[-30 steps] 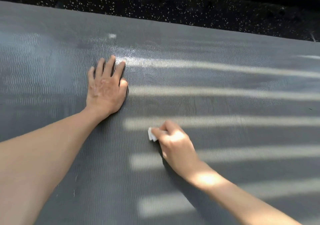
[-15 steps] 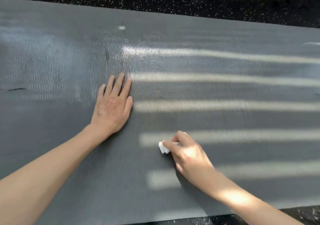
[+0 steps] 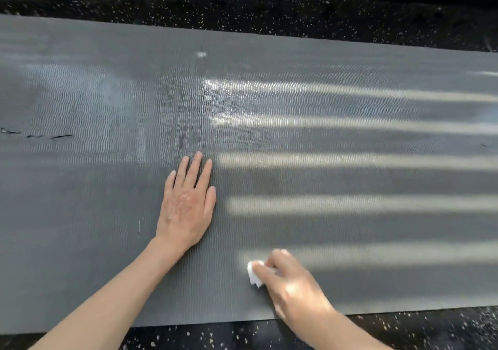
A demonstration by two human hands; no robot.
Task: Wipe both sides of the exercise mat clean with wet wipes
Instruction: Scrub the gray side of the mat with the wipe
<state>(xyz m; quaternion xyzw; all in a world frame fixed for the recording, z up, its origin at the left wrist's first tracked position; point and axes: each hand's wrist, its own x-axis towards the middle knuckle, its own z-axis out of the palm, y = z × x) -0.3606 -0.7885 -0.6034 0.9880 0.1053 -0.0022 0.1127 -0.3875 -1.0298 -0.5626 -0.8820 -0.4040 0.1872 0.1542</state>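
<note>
The big grey exercise mat (image 3: 350, 215) lies flat on a black speckled floor (image 3: 242, 2) and fills almost all I can see. Its top has tiny wavy lines, and stripes of sun fall across the side toward 3 o'clock.

The left hand (image 3: 186, 206) lies open and flat on the mat near the middle, fingers pointing to 12 o'clock. It presses down so the mat does not slide.

The right hand (image 3: 293, 287) is down at about 5 o'clock, close to the near edge of the mat. Its fingers are curled tight on a small folded white wet wipe (image 3: 254, 274), and the wipe touches the mat.

I think this is the rubbing part, on the top side only. To do it well, keep the wipe flat, push firmly, and go in long rows so no bit is missed. The little grooves can hide dirt, so go slowly. There are small dark rips (image 3: 51, 136) at 9 o'clock, so rub gently there. The other side probably needs wiping too.
</note>
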